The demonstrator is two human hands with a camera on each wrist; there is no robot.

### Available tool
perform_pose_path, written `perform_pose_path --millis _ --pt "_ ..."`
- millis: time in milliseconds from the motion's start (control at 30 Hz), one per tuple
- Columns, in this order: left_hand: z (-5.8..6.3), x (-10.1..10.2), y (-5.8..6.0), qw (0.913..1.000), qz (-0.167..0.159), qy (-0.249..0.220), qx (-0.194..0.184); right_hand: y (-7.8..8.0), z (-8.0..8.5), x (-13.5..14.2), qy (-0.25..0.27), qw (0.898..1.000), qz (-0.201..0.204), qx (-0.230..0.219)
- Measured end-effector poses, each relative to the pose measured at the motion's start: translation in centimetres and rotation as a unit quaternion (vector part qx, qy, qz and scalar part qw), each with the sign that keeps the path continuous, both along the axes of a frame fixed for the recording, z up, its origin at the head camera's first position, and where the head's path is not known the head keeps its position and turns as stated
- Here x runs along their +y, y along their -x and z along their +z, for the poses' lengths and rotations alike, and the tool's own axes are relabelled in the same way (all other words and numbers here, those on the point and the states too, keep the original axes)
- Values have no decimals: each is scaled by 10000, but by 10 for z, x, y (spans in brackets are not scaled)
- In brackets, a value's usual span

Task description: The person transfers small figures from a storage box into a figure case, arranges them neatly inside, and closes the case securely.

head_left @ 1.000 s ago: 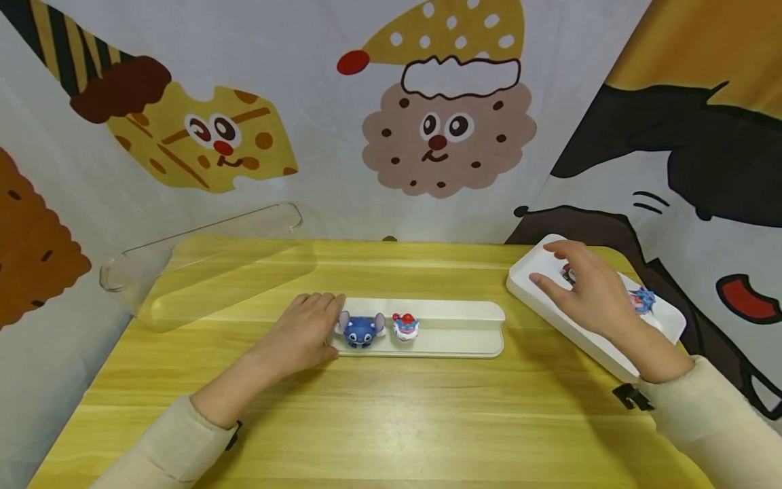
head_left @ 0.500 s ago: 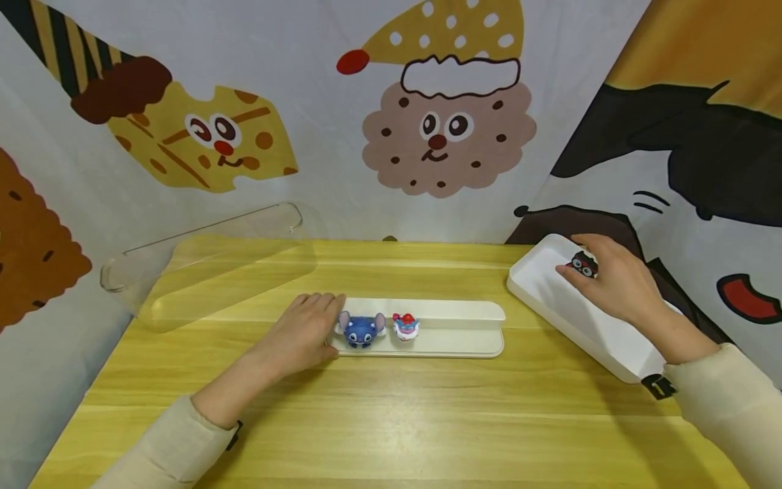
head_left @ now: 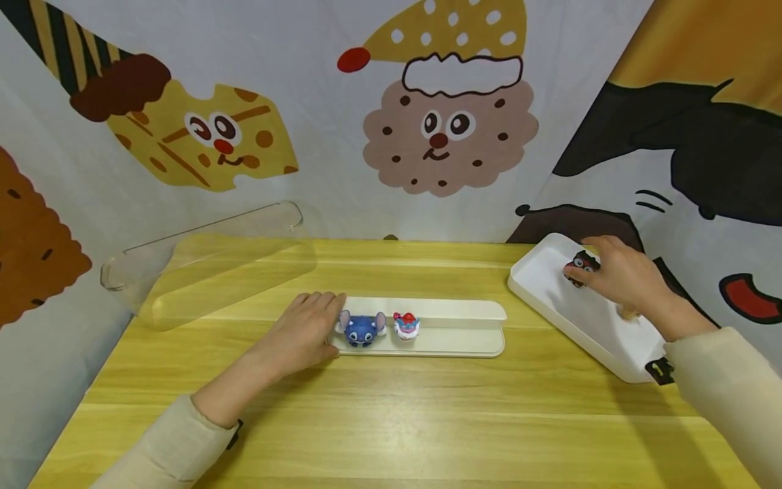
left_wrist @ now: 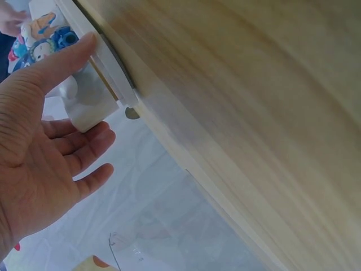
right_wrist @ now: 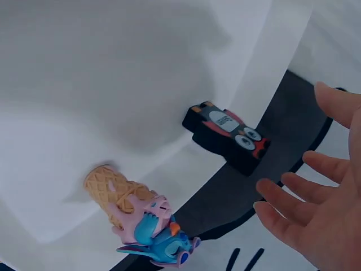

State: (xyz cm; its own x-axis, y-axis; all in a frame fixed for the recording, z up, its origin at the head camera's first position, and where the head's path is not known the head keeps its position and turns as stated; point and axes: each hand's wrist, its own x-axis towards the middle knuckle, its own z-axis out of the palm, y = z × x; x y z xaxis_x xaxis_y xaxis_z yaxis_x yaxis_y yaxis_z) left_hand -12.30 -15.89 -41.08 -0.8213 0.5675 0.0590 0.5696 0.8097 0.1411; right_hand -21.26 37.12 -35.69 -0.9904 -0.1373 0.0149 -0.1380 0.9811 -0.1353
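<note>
My left hand (head_left: pixel 299 336) grips the left end of a long white stepped display stand (head_left: pixel 458 343), thumb at its front edge and fingers behind, as the left wrist view shows. On the stand sit a blue big-eared figurine (head_left: pixel 362 331) and a small white figurine with a red top (head_left: pixel 406 328). Over a white box (head_left: pixel 546 261) at the right, my right hand (head_left: pixel 629 280) is spread. In the right wrist view its fingers (right_wrist: pixel 299 212) stand apart from a black owl figurine (right_wrist: pixel 225 132). Nearby in the box lies an ice-cream-cone figurine (right_wrist: pixel 127 197) with pink and blue characters.
A clear plastic cover (head_left: pixel 226 272) leans at the back left of the yellow wooden table (head_left: pixel 391 421). Behind the table hangs a cartoon-printed cloth (head_left: pixel 330 136). The white box stands at an angle near the right back edge.
My right hand has shifted right over the box. The owl figurine, partly hidden earlier, shows more now, and the cone figurine peeks out below the hand. My left hand holds still.
</note>
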Motion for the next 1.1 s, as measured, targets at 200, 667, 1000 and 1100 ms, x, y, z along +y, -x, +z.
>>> perform_pose_path --millis 200,667,1000,1100 --pt "2 1 0 10000 28 -7 -67 12 -4 9 -212 9992 -93 -312" --pt "2 1 0 9999 65 25 -93 21 -18 16 -457 9963 -449 -577" --pt "1 1 -1 10000 15 -32 40 21 -19 15 -407 9979 -268 -427" --pt "1 1 -1 10000 14 -29 49 21 -19 14 -337 9984 -236 -379"
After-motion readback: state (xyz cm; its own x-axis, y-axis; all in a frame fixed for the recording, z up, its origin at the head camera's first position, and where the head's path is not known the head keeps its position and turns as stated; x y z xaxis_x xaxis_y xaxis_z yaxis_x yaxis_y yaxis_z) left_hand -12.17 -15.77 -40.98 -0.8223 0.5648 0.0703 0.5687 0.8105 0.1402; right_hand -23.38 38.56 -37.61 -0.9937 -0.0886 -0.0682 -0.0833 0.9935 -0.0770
